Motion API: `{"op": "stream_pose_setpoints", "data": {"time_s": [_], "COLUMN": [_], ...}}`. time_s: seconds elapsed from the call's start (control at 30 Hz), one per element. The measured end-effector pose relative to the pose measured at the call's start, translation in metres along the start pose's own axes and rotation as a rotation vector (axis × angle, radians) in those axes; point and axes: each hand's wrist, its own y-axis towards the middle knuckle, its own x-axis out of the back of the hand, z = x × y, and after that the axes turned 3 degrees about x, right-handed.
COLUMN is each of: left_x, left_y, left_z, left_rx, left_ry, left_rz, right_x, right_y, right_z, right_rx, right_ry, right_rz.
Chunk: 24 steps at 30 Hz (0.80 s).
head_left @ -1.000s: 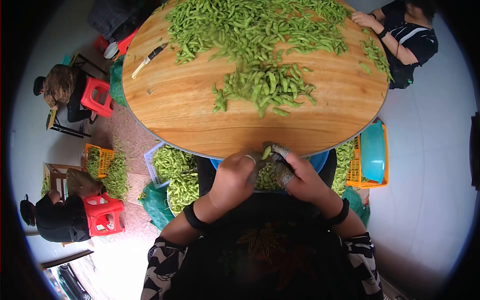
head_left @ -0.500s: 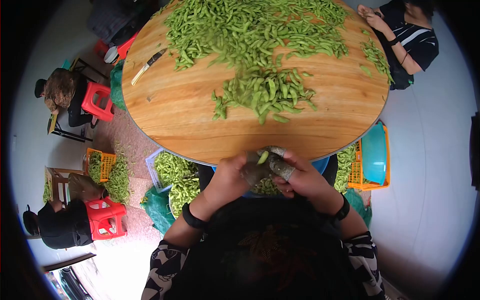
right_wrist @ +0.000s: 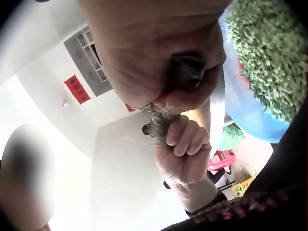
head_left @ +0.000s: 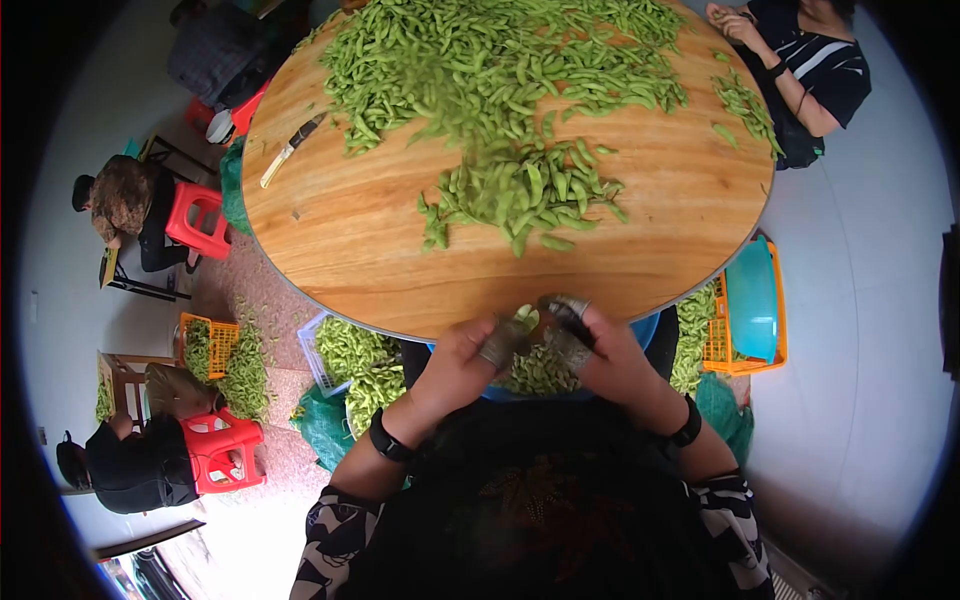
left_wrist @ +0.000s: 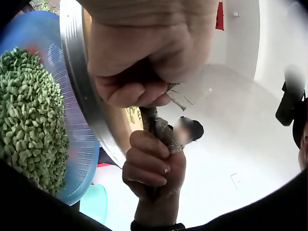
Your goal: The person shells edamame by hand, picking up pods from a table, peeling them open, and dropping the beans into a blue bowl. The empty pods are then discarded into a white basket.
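My left hand (head_left: 455, 360) pinches a green soybean pod (head_left: 525, 317) between thumb and finger, just off the table's near edge. My right hand (head_left: 618, 362) faces it, fingers curled around a dark, narrow tool (right_wrist: 187, 70); its end shows in the palm in the right wrist view, while the rest is hidden. Worn grey wrappings (head_left: 570, 350) cover the thumb and fingertips of both hands. Below them, a blue basket (left_wrist: 79, 178) is heaped with shelled green beans (left_wrist: 31, 125).
Ahead, a round wooden table (head_left: 350, 265) bears piles of soybean pods (head_left: 530, 190) and a knife (head_left: 290, 150). A person (head_left: 810, 75) sits at its right. Orange crates with a teal basin (head_left: 750, 300) stand right; pods fill a white crate (head_left: 312, 350) at left, near red stools (head_left: 200, 215).
The hands have come slightly apart, uncovering more beans between them. The pod stays in the left fingers. The person across lifted their hands from the table. The whole head view has shifted a little.
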Motion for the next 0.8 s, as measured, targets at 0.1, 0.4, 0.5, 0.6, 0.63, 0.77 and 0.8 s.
{"op": "stream_pose_setpoints", "data": {"time_s": [0.1,0.4,0.5,0.6,0.63,0.77,0.8], "left_x": [0.000,0.004,0.000,-0.001,-0.002,0.000,0.000], "left_y": [0.002,-0.026,-0.017,-0.018,-0.017,-0.006,-0.005], "left_z": [0.012,-0.013,0.002,-0.005,0.001,0.027,0.028], "left_rx": [-0.445,0.045,0.054,0.114,0.115,0.078,0.057], "left_ry": [0.497,-0.273,-0.353,-0.392,-0.396,-0.601,-0.663], "left_rz": [-0.014,0.431,0.362,0.363,0.364,0.370,0.424], "right_x": [0.012,0.002,-0.004,-0.003,-0.003,-0.002,-0.002], "right_y": [0.010,0.003,0.001,0.001,0.001,0.006,0.005], "right_z": [0.021,0.024,0.017,0.016,0.016,0.020,0.016], "right_rx": [-0.096,-0.493,-0.665,-0.666,-0.613,-0.592,-0.605], "right_ry": [-0.275,0.667,0.910,0.879,0.819,0.701,0.624], "right_rz": [0.139,0.376,0.278,0.254,0.280,0.266,0.233]}}
